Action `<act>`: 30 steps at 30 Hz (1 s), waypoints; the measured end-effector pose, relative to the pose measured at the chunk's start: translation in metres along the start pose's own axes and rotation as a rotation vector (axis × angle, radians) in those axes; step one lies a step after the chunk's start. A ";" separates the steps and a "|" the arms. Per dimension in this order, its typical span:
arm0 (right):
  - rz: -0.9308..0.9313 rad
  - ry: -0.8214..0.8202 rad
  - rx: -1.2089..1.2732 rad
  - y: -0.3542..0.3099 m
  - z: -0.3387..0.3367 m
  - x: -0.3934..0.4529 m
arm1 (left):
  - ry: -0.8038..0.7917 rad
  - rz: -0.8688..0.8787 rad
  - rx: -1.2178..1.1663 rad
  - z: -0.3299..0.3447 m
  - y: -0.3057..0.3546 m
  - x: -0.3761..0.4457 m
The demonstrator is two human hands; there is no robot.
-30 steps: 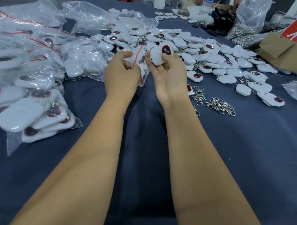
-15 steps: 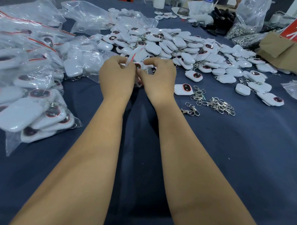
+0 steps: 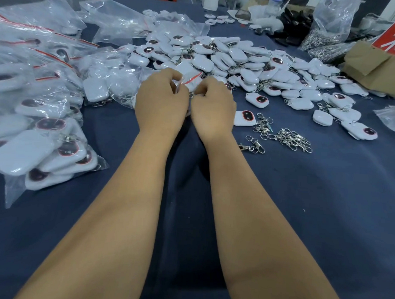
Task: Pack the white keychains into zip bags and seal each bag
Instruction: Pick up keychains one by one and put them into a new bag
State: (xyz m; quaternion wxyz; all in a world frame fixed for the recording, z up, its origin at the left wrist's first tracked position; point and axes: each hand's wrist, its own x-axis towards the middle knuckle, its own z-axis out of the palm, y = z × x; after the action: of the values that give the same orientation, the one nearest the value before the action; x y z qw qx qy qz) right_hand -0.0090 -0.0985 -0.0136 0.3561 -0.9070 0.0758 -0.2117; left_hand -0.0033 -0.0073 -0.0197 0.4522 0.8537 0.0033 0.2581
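A small clear zip bag (image 3: 191, 80) with a red seal strip is held between both hands over the blue table, with something white inside it. My left hand (image 3: 161, 103) pinches the bag's top edge at the left. My right hand (image 3: 212, 108) pinches the same edge at the right; its fingers are curled. Most of the bag is hidden behind the hands. A big heap of loose white keychains (image 3: 244, 61) lies just beyond. One single white keychain (image 3: 245, 118) lies right of my right hand.
Filled zip bags (image 3: 43, 126) pile up on the left. Loose metal clasps (image 3: 286, 136) lie at the right. A cardboard box (image 3: 374, 66), a bag of metal rings (image 3: 328, 31) and a bottle stand at the back right. The blue cloth (image 3: 324, 209) shows near me.
The right hand turned palm-down after putting the keychain in the bag. Both hands now pinch the bag's top edge, and they have spread slightly apart along the red strip.
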 end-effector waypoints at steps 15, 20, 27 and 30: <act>0.160 0.053 -0.435 0.021 -0.011 0.004 | 0.117 -0.306 -0.131 -0.007 -0.011 0.010; 0.268 0.058 -0.415 0.019 -0.016 0.005 | 0.079 -0.294 -0.166 -0.005 -0.008 0.009; -0.013 -0.102 -0.155 0.012 -0.009 0.002 | -0.010 -0.185 -0.271 0.000 0.001 0.003; 0.012 -0.114 -0.292 0.016 -0.007 0.004 | -0.060 -0.132 -0.384 0.000 0.004 0.000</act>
State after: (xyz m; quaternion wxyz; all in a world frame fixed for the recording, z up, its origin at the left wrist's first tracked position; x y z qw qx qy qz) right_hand -0.0080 -0.1159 -0.0184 0.2253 -0.9592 0.0912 -0.1445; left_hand -0.0045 -0.0096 -0.0166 0.6223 0.7572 -0.0034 0.1983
